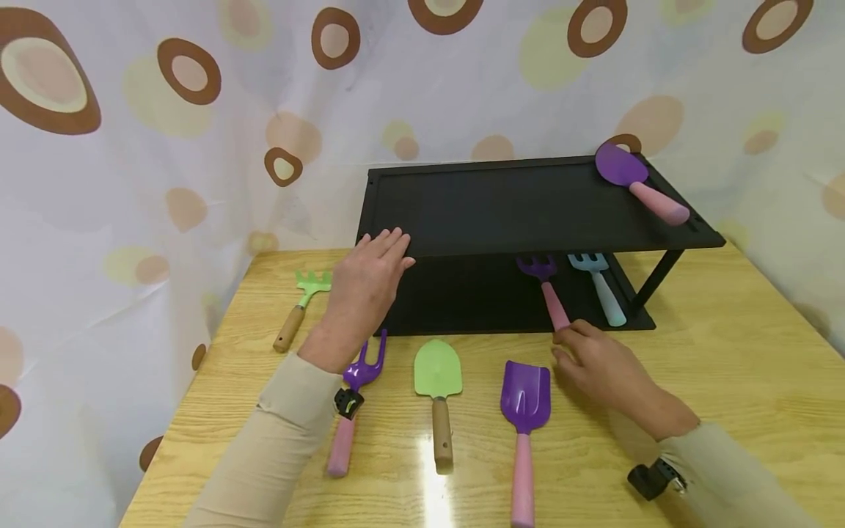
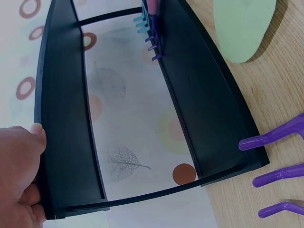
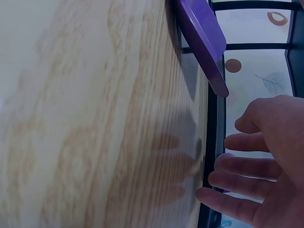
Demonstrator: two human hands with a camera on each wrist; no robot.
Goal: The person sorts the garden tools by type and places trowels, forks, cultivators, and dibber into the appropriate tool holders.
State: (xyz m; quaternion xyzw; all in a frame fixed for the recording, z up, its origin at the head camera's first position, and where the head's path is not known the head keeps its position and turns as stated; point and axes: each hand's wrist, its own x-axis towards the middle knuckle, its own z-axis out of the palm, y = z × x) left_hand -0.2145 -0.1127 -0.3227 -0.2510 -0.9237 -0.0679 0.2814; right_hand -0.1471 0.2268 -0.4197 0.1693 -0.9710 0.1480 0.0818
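My left hand (image 1: 372,282) rests on the front left edge of a black two-tier rack (image 1: 488,205), fingers over the top board and thumb by the front edge. At the lower tier's front edge, my right hand (image 1: 604,363) touches the pink handle (image 1: 555,306) of a purple garden fork (image 1: 538,268). In the right wrist view the fingers (image 3: 242,185) look extended and loosely spread, partly covering the handle. Right of that fork lies a light blue fork (image 1: 604,290) on the same tier. A purple trowel (image 1: 623,167) with a pink handle lies on the top tier, right side.
Before the rack on the wooden table (image 1: 726,389) lie a purple scoop (image 1: 524,396), a green trowel (image 1: 439,369) and another purple fork (image 1: 342,444), partly behind my left arm. A green rake (image 1: 290,323) lies at the left. Patterned cloth (image 1: 422,88) hangs behind.
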